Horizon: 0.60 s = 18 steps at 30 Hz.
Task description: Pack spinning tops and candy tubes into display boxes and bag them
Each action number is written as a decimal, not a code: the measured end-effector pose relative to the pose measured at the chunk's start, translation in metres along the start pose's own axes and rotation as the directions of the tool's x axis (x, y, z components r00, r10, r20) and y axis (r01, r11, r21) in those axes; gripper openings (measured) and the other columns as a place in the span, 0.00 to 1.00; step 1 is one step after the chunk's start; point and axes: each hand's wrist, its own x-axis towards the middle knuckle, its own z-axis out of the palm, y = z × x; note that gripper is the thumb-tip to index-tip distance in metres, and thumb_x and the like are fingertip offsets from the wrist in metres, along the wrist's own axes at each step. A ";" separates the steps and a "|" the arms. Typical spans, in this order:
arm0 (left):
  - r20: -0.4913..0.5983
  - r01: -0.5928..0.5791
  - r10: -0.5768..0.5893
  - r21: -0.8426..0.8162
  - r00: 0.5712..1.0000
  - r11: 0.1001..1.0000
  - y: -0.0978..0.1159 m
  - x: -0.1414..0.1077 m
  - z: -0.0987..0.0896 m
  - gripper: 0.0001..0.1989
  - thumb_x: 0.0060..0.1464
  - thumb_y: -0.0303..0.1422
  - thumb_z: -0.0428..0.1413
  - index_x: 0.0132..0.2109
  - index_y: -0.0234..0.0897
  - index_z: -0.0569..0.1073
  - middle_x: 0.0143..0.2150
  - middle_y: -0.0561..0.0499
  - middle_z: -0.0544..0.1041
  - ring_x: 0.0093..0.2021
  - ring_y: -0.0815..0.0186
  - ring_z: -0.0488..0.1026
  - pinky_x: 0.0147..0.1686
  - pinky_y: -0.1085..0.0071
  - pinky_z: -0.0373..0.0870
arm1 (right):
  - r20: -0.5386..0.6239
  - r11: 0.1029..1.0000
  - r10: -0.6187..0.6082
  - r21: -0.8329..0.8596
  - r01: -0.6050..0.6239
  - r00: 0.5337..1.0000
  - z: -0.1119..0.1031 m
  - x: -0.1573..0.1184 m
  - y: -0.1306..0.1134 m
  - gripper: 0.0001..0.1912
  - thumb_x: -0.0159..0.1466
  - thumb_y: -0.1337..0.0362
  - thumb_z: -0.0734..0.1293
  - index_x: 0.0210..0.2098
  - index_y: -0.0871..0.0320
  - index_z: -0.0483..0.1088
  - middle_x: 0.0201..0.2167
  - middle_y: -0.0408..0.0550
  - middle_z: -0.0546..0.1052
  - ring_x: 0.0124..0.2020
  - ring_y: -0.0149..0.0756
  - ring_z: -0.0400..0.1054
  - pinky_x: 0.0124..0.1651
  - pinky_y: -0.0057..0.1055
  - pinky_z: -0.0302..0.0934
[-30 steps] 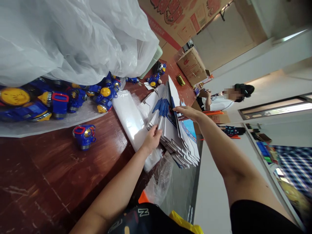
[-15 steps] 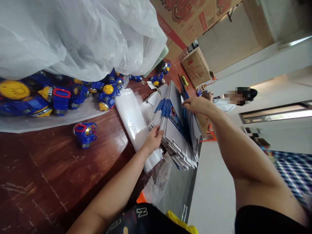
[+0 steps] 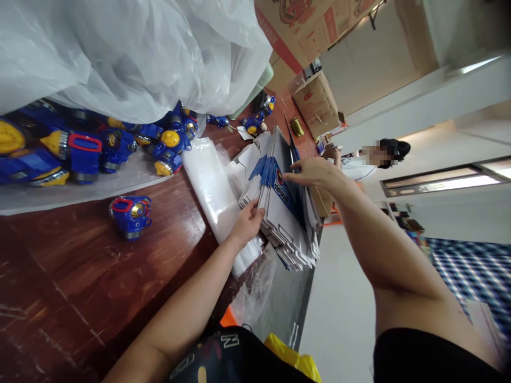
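Note:
A stack of flat white and blue printed cardboard sheets [image 3: 285, 213] leans on the red surface, its upper edges fanned apart. My left hand [image 3: 248, 221] pinches the near edge of the stack between thumb and fingers. At the upper right of the stack, my right hand [image 3: 311, 173] has its fingers bent over the printed face; whether they grip a sheet cannot be made out. Beside the stack lies a pile of clear plastic bags [image 3: 217, 197]. A single blue toy part [image 3: 131, 215] with a red ring rests on the surface to the left.
Many blue and yellow toy parts [image 3: 85, 154] lie under a large white plastic sheet [image 3: 131, 58] at upper left. Cardboard boxes [image 3: 317, 103] stand at the top. Further back is another person [image 3: 359, 166]. A yellow bag [image 3: 293, 359] is near my body.
My right hand has moved slightly left and its fingers now reach over the printed face of the stack. My left hand stays at the near edge. The whole view has shifted a little.

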 end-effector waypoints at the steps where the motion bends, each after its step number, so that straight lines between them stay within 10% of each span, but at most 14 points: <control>1: 0.003 -0.002 0.002 -0.004 1.000 1.000 0.000 0.000 0.000 0.24 0.64 0.36 0.62 0.64 0.30 0.72 0.50 0.39 0.83 0.52 0.52 0.80 0.60 0.53 0.75 | 0.031 0.999 -0.006 -0.032 0.007 0.999 0.002 0.002 -0.005 0.30 0.65 0.43 0.72 0.54 0.60 0.82 0.49 0.62 0.83 0.58 0.63 0.74 0.63 0.54 0.64; 18: 0.006 -0.051 0.051 0.118 0.999 0.992 -0.002 0.002 -0.003 0.22 0.66 0.36 0.59 0.63 0.30 0.73 0.39 0.47 0.79 0.41 0.60 0.75 0.49 0.62 0.75 | 0.264 0.977 0.022 -0.210 0.036 0.964 0.017 0.004 -0.046 0.49 0.60 0.24 0.63 0.53 0.65 0.77 0.52 0.68 0.81 0.57 0.63 0.76 0.55 0.46 0.69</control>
